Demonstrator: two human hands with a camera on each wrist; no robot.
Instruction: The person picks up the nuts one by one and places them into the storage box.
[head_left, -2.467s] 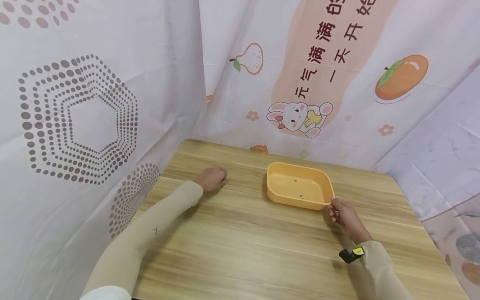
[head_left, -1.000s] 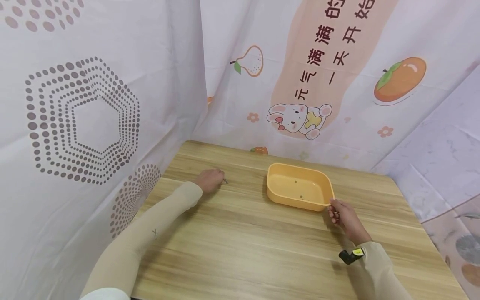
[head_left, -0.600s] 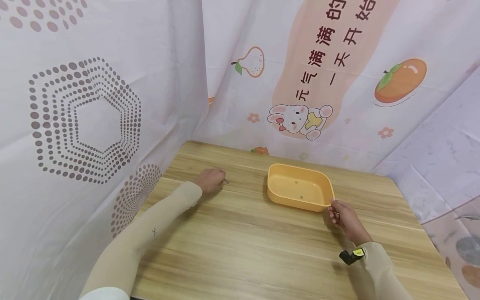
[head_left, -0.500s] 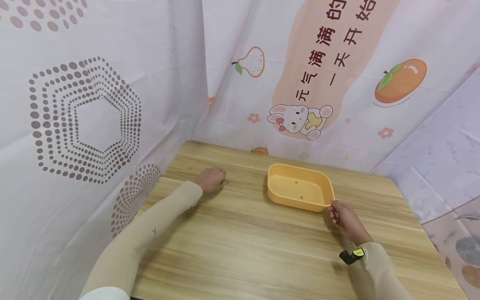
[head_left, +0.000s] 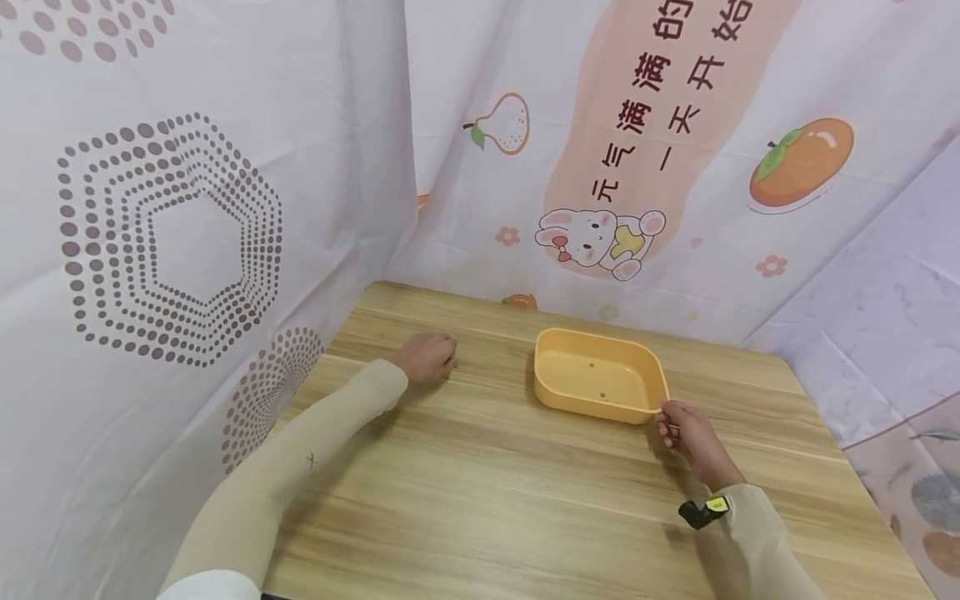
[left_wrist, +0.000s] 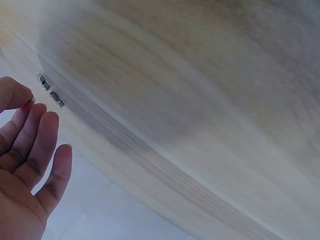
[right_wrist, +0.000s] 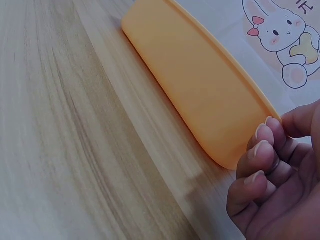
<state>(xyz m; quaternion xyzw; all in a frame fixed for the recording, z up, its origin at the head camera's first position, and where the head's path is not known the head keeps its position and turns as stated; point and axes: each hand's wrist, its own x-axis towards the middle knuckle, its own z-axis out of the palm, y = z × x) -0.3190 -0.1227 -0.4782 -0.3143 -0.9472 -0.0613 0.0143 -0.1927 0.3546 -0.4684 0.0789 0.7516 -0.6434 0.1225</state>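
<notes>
My left hand (head_left: 427, 357) is low over the far left of the table. In the left wrist view, its thumb and forefinger meet in a pinch, with a small dark glint of a metal nut (left_wrist: 32, 100) between the tips. Just past those fingertips, several small silver nuts (left_wrist: 53, 95) lie in a short row on the wood. My right hand (head_left: 692, 437) pinches the near right corner of a yellow plastic tray (head_left: 592, 408) by its rim, between thumb and forefinger, the other fingers curled below. Two small dark spots (head_left: 603, 396) show on the tray's floor.
The wooden table (head_left: 480, 517) runs up to a printed white curtain (head_left: 465, 200) at the back. Another curtain (head_left: 322, 167) hangs close along the left edge, beside my left arm. A black wrist device (head_left: 701, 511) sits at my right cuff.
My left hand first drew back slightly, showing the nuts by its fingertips, then moved a little right over them again. The right hand and the tray have stayed in place.
</notes>
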